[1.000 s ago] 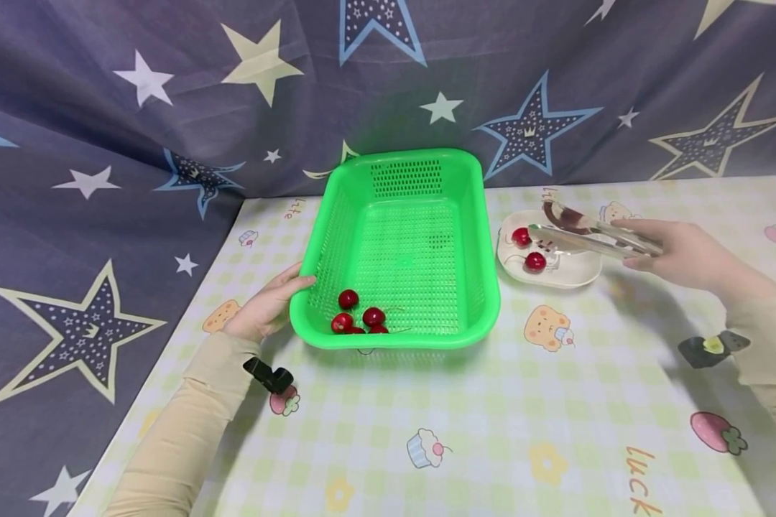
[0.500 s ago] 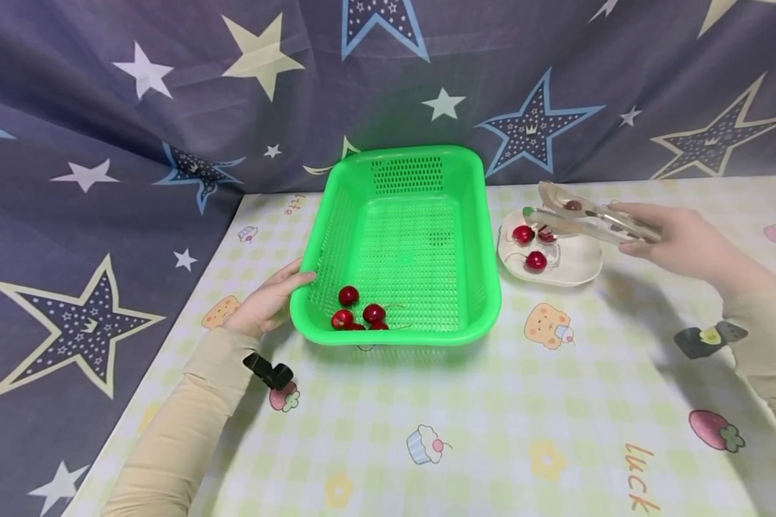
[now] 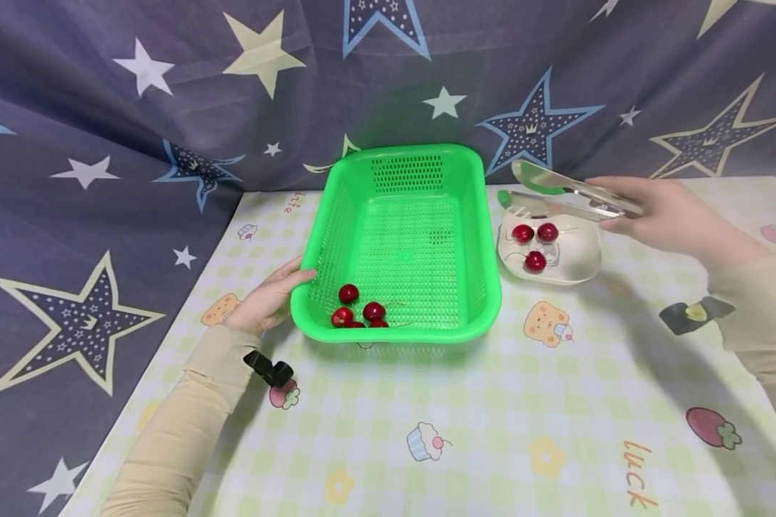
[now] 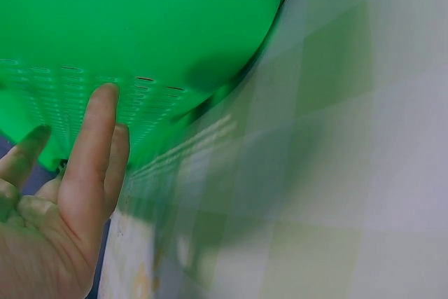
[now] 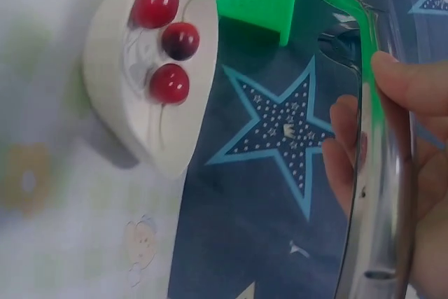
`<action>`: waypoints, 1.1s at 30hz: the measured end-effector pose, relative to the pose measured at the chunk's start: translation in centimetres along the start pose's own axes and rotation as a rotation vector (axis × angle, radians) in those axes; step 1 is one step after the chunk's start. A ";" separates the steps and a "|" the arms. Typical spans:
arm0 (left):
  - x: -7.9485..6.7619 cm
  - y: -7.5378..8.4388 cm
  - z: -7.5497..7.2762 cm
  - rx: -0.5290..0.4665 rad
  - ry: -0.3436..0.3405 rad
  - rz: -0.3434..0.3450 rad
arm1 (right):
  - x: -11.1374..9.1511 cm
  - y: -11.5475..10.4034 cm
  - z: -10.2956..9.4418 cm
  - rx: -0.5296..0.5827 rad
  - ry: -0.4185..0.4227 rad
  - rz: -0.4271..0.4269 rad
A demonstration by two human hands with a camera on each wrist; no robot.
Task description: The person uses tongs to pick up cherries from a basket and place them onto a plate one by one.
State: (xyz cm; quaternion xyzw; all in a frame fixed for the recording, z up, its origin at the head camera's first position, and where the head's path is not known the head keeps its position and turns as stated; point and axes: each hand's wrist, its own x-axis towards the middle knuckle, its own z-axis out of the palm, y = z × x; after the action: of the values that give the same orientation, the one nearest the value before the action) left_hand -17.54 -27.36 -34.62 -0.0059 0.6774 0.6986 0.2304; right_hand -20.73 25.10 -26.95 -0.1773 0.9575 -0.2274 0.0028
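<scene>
A green plastic basket with perforated walls stands mid-table, with several red cherries at its near left corner. My left hand grips its left side, thumb over the rim; the left wrist view shows fingers against the outer wall. Metal tongs are held by my right hand, and their spread tips have nothing between them. Below the tongs, a small white dish holds 3 stemmed cherries. In the right wrist view, one tip of the tongs has fork-like prongs.
A table covered with a checked cloth printed with cartoons extends in front of the basket and dish. Dark star-patterned fabric hangs right behind the basket and along the left side.
My right hand has raised the tongs and drawn them back from the dish, leaving a third cherry lying there in plain sight. The left hand and basket stay in place.
</scene>
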 end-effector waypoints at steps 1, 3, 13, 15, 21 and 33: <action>0.0 0.0 0.0 0.000 0.000 0.000 | 0.1 -0.3 0.0 0.003 -0.007 0.002; 0.0 0.0 0.0 0.001 0.002 0.000 | 0.3 -0.8 -0.1 -0.004 -0.010 -0.015; 0.2 0.0 0.2 0.012 0.000 0.003 | 1.5 -4.5 -0.1 -0.087 0.011 -0.166; 0.2 0.0 0.3 0.020 0.004 0.000 | 1.8 -5.5 -0.2 -0.081 -0.011 -0.191; 0.2 0.0 0.4 0.032 0.011 -0.003 | 2.7 -8.1 -0.5 -0.016 -0.096 -0.300; 0.1 -0.1 0.2 0.019 0.009 0.006 | 5.6 -13.6 -0.1 -0.046 -0.200 -0.527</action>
State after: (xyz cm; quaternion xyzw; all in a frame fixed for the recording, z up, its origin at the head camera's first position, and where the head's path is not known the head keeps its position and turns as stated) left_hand -17.53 -27.20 -34.70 -0.0048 0.6852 0.6927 0.2252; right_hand -21.43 11.86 -20.54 -0.4416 0.8783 -0.1798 0.0340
